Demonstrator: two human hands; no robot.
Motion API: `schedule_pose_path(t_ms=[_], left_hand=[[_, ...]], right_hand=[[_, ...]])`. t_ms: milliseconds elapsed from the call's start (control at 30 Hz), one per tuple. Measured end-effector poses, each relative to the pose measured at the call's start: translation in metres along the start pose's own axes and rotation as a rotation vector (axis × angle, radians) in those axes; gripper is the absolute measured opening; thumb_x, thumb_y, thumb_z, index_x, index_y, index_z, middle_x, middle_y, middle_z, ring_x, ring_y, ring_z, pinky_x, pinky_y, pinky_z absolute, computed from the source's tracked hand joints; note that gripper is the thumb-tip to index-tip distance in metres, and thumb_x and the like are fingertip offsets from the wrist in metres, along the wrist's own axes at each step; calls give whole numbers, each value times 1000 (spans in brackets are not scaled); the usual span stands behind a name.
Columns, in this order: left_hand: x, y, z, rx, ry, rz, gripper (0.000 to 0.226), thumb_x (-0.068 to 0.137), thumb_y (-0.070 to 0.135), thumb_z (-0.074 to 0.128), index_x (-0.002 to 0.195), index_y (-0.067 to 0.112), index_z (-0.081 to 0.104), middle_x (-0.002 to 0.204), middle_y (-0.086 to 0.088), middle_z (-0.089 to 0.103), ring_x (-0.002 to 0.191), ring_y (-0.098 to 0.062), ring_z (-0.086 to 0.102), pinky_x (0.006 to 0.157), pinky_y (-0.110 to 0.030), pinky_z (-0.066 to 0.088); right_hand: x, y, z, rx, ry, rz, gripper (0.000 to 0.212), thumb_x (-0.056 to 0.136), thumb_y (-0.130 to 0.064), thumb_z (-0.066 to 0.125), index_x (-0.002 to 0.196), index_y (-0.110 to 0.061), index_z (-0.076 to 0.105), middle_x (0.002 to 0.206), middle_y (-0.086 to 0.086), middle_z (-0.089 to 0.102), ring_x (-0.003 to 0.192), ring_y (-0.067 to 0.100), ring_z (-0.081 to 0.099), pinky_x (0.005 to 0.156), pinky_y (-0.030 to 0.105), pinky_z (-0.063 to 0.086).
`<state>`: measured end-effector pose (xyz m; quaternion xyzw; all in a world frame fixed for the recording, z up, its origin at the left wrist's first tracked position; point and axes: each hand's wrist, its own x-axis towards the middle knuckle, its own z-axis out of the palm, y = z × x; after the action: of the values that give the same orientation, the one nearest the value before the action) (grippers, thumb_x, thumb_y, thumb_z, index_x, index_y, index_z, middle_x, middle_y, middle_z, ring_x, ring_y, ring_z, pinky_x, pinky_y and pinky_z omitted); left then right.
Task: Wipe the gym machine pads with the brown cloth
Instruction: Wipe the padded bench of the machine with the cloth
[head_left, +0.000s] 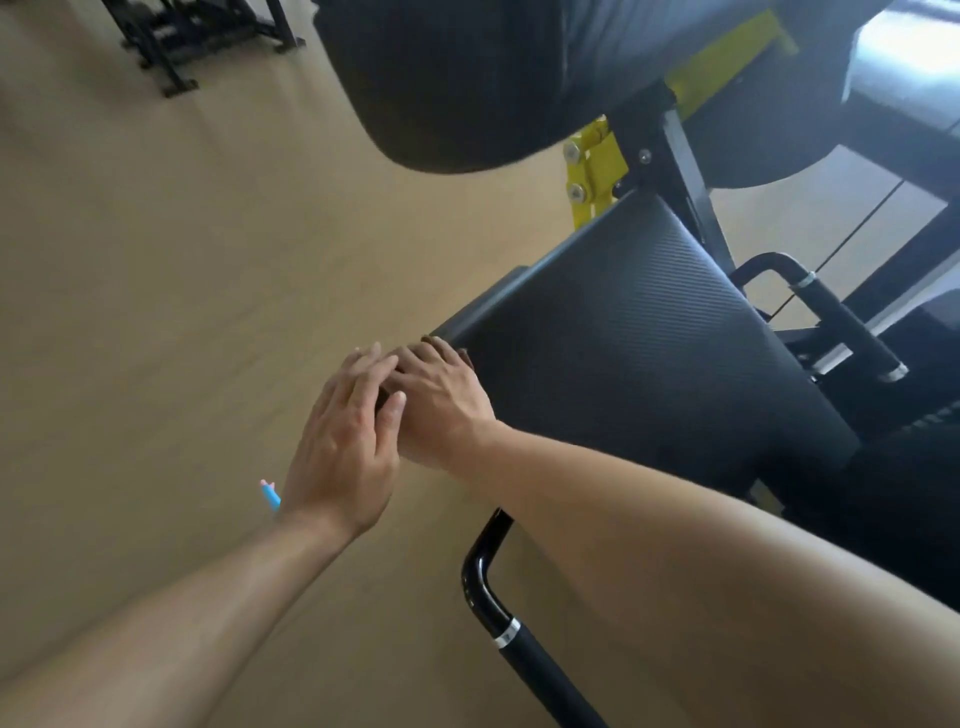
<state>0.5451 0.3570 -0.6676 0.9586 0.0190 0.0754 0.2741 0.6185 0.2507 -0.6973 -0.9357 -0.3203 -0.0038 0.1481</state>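
I see both hands flat together at the seat pad (649, 332) corner: right hand (441, 400) pressing the brown cloth (434, 341), left hand (343, 441) fingers spread beside it.

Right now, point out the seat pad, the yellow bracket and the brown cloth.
seat pad (649, 332), head view, middle of its ribbed top.
yellow bracket (592, 169), head view, its bolted plate.
brown cloth (465, 357), head view, edge showing past the right hand's fingers.

Both hands, left hand (343, 447) and right hand (441, 400), meet at the near-left corner of the black ribbed vinyl seat pad (639, 332); the smooth black upholstered back pad (467, 78) sits behind it.
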Motion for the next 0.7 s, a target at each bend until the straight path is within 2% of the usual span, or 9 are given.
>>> schedule_pose_path(t_ms=[100, 233, 300, 367, 467, 533, 600, 633, 700], left_hand=[[6, 0, -2, 16, -29, 19, 47, 104, 35, 33, 147, 17, 44, 159, -1, 37, 150, -14, 25, 122, -32, 21], [19, 21, 1, 7, -133, 49, 48, 105, 31, 35, 152, 21, 36, 162, 4, 31, 152, -8, 17, 124, -30, 14], [20, 30, 3, -21, -170, 55, 49, 105, 33, 34, 154, 24, 32, 162, 6, 29, 152, -6, 15, 125, -31, 14], [17, 33, 6, -67, -174, 67, 49, 106, 33, 33, 153, 25, 32, 162, 7, 29, 151, -5, 15, 125, -35, 16], [7, 21, 7, -118, -130, 28, 47, 105, 29, 36, 152, 22, 35, 161, 6, 32, 151, -6, 19, 124, -36, 19], [0, 7, 4, -126, -81, -15, 46, 104, 25, 39, 149, 19, 40, 155, 1, 41, 146, -15, 33, 121, -36, 27], [-7, -8, -2, -100, -24, -66, 43, 102, 25, 42, 143, 15, 47, 140, -4, 53, 130, -22, 50, 109, -33, 39], [-9, -13, -6, -72, -17, -78, 44, 101, 29, 40, 141, 15, 49, 135, -5, 56, 125, -24, 53, 105, -34, 41], [-10, -17, -15, -21, -79, -69, 50, 98, 35, 34, 143, 16, 47, 141, -4, 54, 132, -23, 49, 110, -35, 39]], right_hand=[[4, 19, -2, 16, 1, 14, 53, 95, -54, 41, 136, -25, 58, 136, 0, 61, 135, 24, 47, 124, 42, 18], [31, 81, -21, 73, 99, 520, 64, 96, -66, 37, 141, -24, 54, 148, 3, 52, 149, 30, 27, 126, 49, 4], [36, 113, -31, 33, 70, 586, 67, 97, -66, 38, 145, -21, 51, 153, 3, 47, 153, 30, 19, 126, 49, -1], [32, 126, -34, 83, 68, 542, 63, 96, -64, 43, 141, -21, 54, 149, 2, 51, 149, 26, 27, 127, 47, 7], [18, 93, -30, 166, 100, 450, 56, 92, -63, 48, 132, -26, 60, 140, -4, 57, 141, 22, 38, 123, 43, 23], [6, 54, -19, 187, 9, 206, 57, 90, -63, 46, 131, -27, 61, 139, -4, 59, 142, 21, 39, 123, 39, 20], [2, 29, -7, 166, -46, 2, 58, 90, -63, 45, 133, -27, 60, 136, -5, 61, 141, 19, 41, 123, 36, 18], [4, 28, -6, 148, -49, -47, 57, 92, -65, 47, 134, -28, 59, 134, -6, 62, 139, 18, 43, 123, 37, 20], [11, 41, -7, 121, -48, -71, 57, 95, -68, 47, 138, -31, 55, 136, -8, 60, 139, 17, 42, 125, 37, 20]])
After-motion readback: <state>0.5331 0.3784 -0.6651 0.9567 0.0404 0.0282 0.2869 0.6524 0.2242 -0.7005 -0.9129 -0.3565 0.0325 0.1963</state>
